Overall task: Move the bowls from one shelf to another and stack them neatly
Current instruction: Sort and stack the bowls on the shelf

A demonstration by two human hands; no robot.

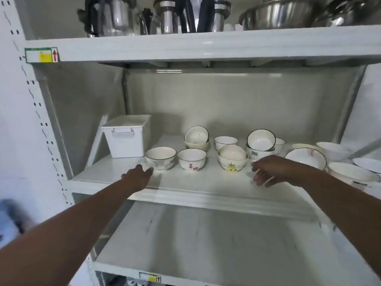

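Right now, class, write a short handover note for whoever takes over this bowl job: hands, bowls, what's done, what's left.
Left hand: open, fingertips reaching the leftmost black-rimmed bowl, holding nothing.
Right hand: open, holding nothing, in front of the pineapple bowl pair.
Bowls: all on the middle shelf, some singly, some tipped inside others, including the red-lettered bowl.
Done: nothing moved; the lower shelf shows no bowls.
Left: move every bowl down and stack neatly.

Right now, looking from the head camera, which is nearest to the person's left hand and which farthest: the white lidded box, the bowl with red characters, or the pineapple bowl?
From the left hand:
1. Bowl with red characters, just to its right.
2. White lidded box, behind it at the shelf's back left.
3. Pineapple bowl, farther right, nearer the right hand.
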